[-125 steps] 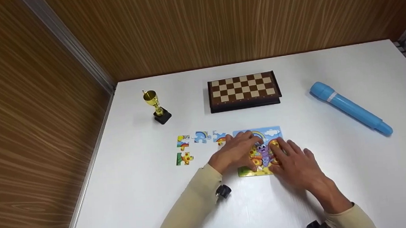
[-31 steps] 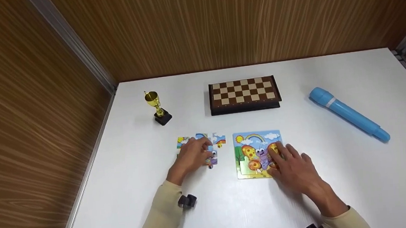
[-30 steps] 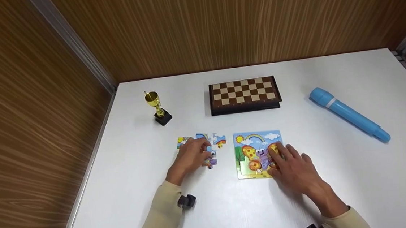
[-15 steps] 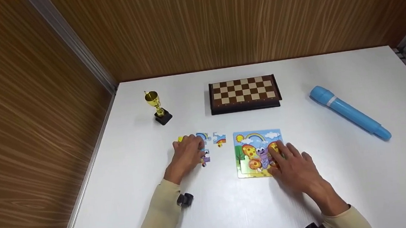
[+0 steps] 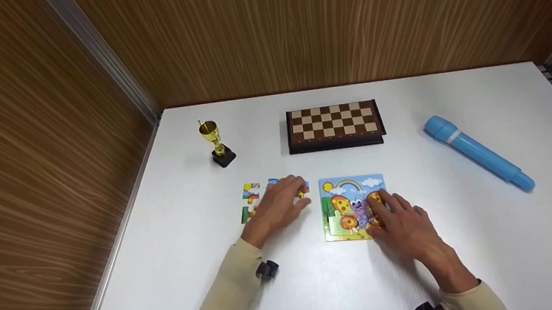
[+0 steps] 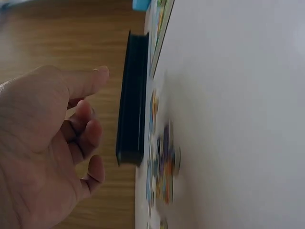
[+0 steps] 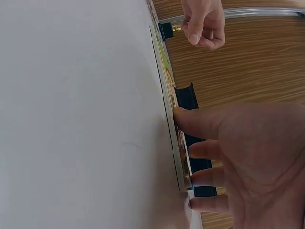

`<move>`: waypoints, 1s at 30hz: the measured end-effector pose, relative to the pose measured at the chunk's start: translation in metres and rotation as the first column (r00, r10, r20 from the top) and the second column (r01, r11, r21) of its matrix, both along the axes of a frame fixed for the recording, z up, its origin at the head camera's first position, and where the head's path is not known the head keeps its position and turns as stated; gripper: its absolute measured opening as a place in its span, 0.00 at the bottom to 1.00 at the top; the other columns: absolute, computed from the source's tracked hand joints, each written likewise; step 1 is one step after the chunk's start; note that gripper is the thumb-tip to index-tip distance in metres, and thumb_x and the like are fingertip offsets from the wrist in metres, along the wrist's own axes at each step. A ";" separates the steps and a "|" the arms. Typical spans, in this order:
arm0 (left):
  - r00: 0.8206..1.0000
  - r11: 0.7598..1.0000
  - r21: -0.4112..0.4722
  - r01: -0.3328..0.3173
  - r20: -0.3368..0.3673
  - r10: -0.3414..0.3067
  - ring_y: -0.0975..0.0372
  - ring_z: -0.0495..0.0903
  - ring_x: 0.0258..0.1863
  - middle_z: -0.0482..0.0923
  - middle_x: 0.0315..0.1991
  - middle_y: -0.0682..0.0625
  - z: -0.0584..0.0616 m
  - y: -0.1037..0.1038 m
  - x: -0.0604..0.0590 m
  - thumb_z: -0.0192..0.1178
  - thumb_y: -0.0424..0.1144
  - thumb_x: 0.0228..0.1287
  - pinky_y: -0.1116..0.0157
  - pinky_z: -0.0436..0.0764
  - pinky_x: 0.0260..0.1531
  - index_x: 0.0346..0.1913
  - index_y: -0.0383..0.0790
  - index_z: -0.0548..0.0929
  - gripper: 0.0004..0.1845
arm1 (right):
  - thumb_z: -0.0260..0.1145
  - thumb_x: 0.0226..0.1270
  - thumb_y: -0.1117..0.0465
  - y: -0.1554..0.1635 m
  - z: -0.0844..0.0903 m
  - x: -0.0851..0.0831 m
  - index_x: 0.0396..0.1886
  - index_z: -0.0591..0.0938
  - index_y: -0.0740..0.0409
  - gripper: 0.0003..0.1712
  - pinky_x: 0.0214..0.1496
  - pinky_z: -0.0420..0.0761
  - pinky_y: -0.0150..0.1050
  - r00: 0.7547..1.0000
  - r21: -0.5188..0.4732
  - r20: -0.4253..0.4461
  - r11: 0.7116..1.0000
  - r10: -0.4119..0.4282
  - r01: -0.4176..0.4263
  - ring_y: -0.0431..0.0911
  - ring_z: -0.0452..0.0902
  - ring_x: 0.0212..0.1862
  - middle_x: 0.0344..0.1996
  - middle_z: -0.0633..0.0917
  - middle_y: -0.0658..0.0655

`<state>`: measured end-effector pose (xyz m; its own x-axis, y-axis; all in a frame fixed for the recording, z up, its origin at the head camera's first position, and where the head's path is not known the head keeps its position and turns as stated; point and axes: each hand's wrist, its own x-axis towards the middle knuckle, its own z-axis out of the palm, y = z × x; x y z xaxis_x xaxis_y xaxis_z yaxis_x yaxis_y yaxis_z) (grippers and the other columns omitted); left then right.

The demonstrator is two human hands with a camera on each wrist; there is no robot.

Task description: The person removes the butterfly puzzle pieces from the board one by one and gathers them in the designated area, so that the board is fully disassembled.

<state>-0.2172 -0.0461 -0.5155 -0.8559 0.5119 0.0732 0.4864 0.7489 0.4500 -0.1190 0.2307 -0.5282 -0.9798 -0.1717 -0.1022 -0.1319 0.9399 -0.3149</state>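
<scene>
In the head view my left hand (image 5: 280, 205) hovers over several loose jigsaw pieces (image 5: 250, 188), hiding part of them. Its fingers are loosely bent, and the left wrist view shows nothing between thumb and fingers. Below that hand, a blurred jigsaw piece (image 6: 167, 162) with purple and orange colours lies on the table. My right hand (image 5: 406, 223) rests on the right side of a square butterfly jigsaw puzzle (image 5: 341, 204), thumb and fingertips at its edge and surface, covering part of the right wing. A pale gap shows in the puzzle's lower left.
Behind the puzzle lies a folded chessboard box (image 5: 335, 125). A small gold trophy cup (image 5: 215, 144) on a black base stands to the left. On the right is a blue microphone-shaped object (image 5: 480, 153). Wood-grain panels (image 5: 296, 35) border the white table (image 5: 166, 262).
From over the puzzle, my left hand moved left and carried a purple piece to the loose ones. It let that go and has shifted right, empty. My right hand stayed on the puzzle.
</scene>
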 end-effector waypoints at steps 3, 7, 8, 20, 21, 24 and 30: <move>0.999 0.998 -0.046 0.042 -0.005 -0.042 0.65 0.72 0.37 0.75 0.37 0.56 -0.002 0.017 0.005 0.59 0.49 0.67 0.64 0.70 0.42 0.45 0.51 0.76 0.10 | 0.63 0.65 0.45 0.003 0.000 0.002 0.74 0.62 0.50 0.40 0.63 0.61 0.69 1.000 -0.024 0.013 1.000 -0.008 0.008 0.66 0.56 0.71 0.74 0.59 0.65; 0.997 0.994 -0.079 0.077 -0.013 -0.079 0.65 0.72 0.38 0.76 0.38 0.57 -0.003 0.039 0.010 0.59 0.52 0.66 0.63 0.71 0.43 0.48 0.52 0.77 0.12 | 0.64 0.63 0.40 0.007 0.000 0.002 0.74 0.60 0.54 0.46 0.62 0.61 0.70 0.999 -0.030 0.016 0.999 -0.031 0.031 0.66 0.55 0.71 0.73 0.58 0.67; 0.996 0.992 -0.090 0.090 -0.015 -0.092 0.65 0.73 0.39 0.76 0.40 0.57 -0.003 0.044 0.011 0.58 0.52 0.66 0.63 0.71 0.44 0.49 0.52 0.78 0.13 | 0.65 0.61 0.39 0.009 0.000 0.002 0.74 0.60 0.55 0.48 0.62 0.60 0.70 0.999 -0.026 0.021 0.999 -0.041 0.041 0.67 0.54 0.71 0.73 0.58 0.67; 0.983 0.957 -0.224 0.186 0.042 -0.181 0.63 0.69 0.54 0.72 0.54 0.56 -0.011 0.092 0.020 0.56 0.59 0.65 0.61 0.68 0.50 0.65 0.59 0.72 0.27 | 0.65 0.54 0.30 0.014 0.000 0.001 0.73 0.61 0.60 0.56 0.62 0.56 0.73 0.994 0.022 0.058 0.995 -0.095 0.094 0.67 0.52 0.72 0.73 0.58 0.68; 0.983 0.953 -0.242 0.183 0.045 -0.178 0.63 0.69 0.55 0.71 0.56 0.55 -0.011 0.096 0.020 0.55 0.60 0.65 0.60 0.68 0.51 0.66 0.59 0.71 0.28 | 0.65 0.54 0.30 0.014 0.000 0.001 0.73 0.62 0.60 0.55 0.62 0.57 0.73 0.994 0.021 0.053 0.995 -0.098 0.097 0.67 0.52 0.72 0.73 0.58 0.68; 0.986 0.945 -0.282 0.166 0.040 -0.161 0.62 0.68 0.58 0.69 0.59 0.54 -0.012 0.109 0.019 0.53 0.65 0.64 0.56 0.68 0.55 0.68 0.58 0.69 0.32 | 0.65 0.56 0.31 0.014 0.001 0.000 0.72 0.62 0.60 0.54 0.62 0.58 0.73 0.994 0.017 0.036 0.994 -0.104 0.104 0.67 0.53 0.72 0.73 0.59 0.69; 0.995 0.949 -0.301 0.093 -0.008 -0.100 0.62 0.67 0.57 0.71 0.56 0.54 -0.014 0.126 0.020 0.57 0.66 0.60 0.55 0.69 0.54 0.63 0.56 0.76 0.31 | 0.61 0.65 0.40 0.013 0.001 -0.001 0.71 0.63 0.62 0.44 0.62 0.58 0.72 0.994 0.005 0.007 0.994 -0.107 0.107 0.66 0.53 0.72 0.72 0.59 0.69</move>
